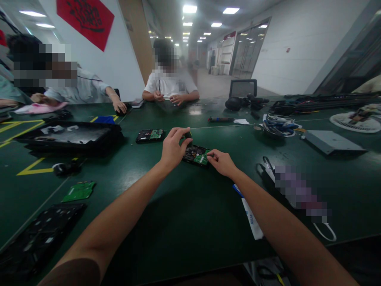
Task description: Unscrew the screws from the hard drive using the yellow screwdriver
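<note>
In the middle of the green table lies a hard drive [194,155] with its green circuit board facing up. My left hand [175,146] is at its left side, thumb and fingers closed around a short dark object [188,136] that stands over the drive; its lower end is hard to make out. At the drive's right end, my right hand [222,162] grips the edge beside the green board, fingers closed. A second hard drive [150,135] lies to the left, beyond my left hand, with its board also showing.
To the left are a black tray [71,137], a loose green circuit board [79,191] and a black casing [38,234]. A screwdriver [220,119], bundled cables [278,126] and a grey metal box [333,142] lie farther off. Two people [171,85] sit across the table.
</note>
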Action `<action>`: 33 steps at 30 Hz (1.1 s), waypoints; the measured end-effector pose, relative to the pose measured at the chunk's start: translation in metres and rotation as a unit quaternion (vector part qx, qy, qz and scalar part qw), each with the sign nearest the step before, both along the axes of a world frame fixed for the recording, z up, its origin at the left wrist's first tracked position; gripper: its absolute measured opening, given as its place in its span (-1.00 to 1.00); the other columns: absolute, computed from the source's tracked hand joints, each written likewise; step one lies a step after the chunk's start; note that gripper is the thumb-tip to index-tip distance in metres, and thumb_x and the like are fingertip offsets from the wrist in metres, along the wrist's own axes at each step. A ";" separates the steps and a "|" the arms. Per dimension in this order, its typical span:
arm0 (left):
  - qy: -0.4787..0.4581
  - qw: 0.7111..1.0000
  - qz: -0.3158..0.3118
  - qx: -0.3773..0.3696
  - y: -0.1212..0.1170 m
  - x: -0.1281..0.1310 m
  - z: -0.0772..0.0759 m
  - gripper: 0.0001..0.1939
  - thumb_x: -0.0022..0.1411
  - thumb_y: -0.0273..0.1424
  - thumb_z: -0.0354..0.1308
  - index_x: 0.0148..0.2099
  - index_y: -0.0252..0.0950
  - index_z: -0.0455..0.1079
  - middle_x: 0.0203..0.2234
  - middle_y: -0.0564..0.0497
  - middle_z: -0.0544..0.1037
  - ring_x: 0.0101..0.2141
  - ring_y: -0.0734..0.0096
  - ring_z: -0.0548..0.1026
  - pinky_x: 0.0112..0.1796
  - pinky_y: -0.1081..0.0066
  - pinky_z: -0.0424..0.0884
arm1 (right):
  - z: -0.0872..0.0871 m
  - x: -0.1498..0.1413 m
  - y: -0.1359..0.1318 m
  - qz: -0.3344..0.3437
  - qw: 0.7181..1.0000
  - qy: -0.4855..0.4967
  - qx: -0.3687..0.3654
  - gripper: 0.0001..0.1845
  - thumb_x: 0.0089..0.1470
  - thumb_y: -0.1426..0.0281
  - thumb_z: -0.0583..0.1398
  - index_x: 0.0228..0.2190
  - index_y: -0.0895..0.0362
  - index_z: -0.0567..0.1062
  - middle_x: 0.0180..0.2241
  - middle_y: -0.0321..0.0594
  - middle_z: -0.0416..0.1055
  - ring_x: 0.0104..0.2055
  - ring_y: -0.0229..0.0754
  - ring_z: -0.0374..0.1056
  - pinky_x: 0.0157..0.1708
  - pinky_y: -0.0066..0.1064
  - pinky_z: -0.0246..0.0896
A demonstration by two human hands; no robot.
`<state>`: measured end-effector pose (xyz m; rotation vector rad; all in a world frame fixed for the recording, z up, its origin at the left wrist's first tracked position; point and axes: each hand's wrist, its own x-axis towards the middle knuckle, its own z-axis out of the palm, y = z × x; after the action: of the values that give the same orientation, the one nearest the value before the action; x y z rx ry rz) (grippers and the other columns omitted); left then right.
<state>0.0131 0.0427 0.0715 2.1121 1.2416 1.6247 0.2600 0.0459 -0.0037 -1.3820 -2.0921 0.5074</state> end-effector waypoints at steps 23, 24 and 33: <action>-0.024 0.999 -0.030 -0.016 -0.001 0.000 0.003 -0.72 0.26 -0.45 0.29 0.02 -0.21 0.47 -0.10 -0.06 0.54 -0.11 0.26 0.54 -0.01 0.17 0.53 | -0.001 0.001 0.001 0.000 1.000 0.000 -0.007 -0.72 0.31 0.20 0.15 -0.07 0.06 0.53 -0.50 -0.36 0.44 -0.47 -0.23 0.31 -0.43 -0.38 0.09; -0.024 0.999 -0.028 -0.017 -0.001 0.000 0.003 -0.72 0.26 -0.42 0.31 0.02 -0.22 0.46 -0.12 -0.06 0.56 -0.12 0.26 0.56 0.01 0.14 0.51 | -0.001 0.001 0.001 0.001 1.000 0.001 -0.009 -0.72 0.31 0.20 0.15 -0.07 0.06 0.53 -0.50 -0.36 0.44 -0.47 -0.23 0.32 -0.43 -0.38 0.09; -0.148 0.984 -0.079 -0.052 -0.004 0.010 -0.003 -0.67 0.21 -0.39 0.36 -0.12 -0.21 0.24 0.02 -0.15 0.55 -0.09 0.26 0.62 -0.05 0.19 0.56 | -0.002 0.000 0.001 -0.005 1.000 0.008 0.000 -0.73 0.30 0.20 0.17 -0.08 0.06 0.53 -0.47 -0.35 0.46 -0.46 -0.23 0.32 -0.41 -0.37 0.10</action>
<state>0.0234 0.0384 0.0687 1.7769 1.0149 1.6877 0.2601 0.0465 -0.0055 -1.3819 -2.0714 0.5135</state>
